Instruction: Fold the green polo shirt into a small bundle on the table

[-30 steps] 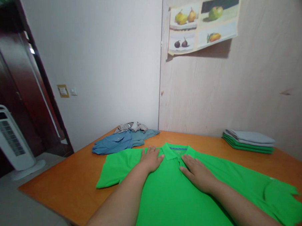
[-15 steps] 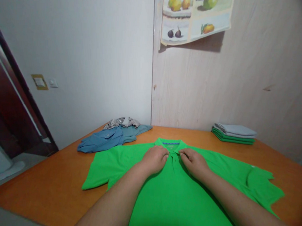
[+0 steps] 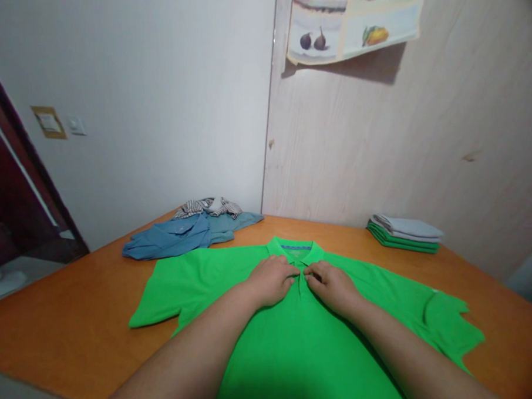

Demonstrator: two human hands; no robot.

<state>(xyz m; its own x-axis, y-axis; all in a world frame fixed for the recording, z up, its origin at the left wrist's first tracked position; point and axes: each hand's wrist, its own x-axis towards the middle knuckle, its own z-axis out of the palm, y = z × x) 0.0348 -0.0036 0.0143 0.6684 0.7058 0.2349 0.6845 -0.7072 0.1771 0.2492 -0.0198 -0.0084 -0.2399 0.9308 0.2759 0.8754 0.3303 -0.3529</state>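
Note:
A bright green polo shirt (image 3: pixel 299 351) lies spread front side up, its collar away from me and its sleeves out to both sides. At the top of the button placket, just below the collar, both hands meet almost fingertip to fingertip. My left hand (image 3: pixel 273 280) is closed with thumb and fingers pinching the placket's left edge. Opposite it, my right hand (image 3: pixel 332 285) pinches the placket's right edge. The fingers hide the upper button area. The right sleeve end has wrinkles, while the left sleeve lies fairly flat.
An orange-brown table (image 3: pixel 76 302) carries the shirt. Crumpled blue garments (image 3: pixel 170 236) and a striped cloth (image 3: pixel 200 207) lie at the back left. A folded stack of grey and green clothes (image 3: pixel 406 231) sits at the back right. Walls rise behind; a fruit poster (image 3: pixel 355 31) hangs there.
My right hand has moved inward from the collar's right side to the placket, so both hands are closer together. The collar lies more closed. The camera view has shifted slightly.

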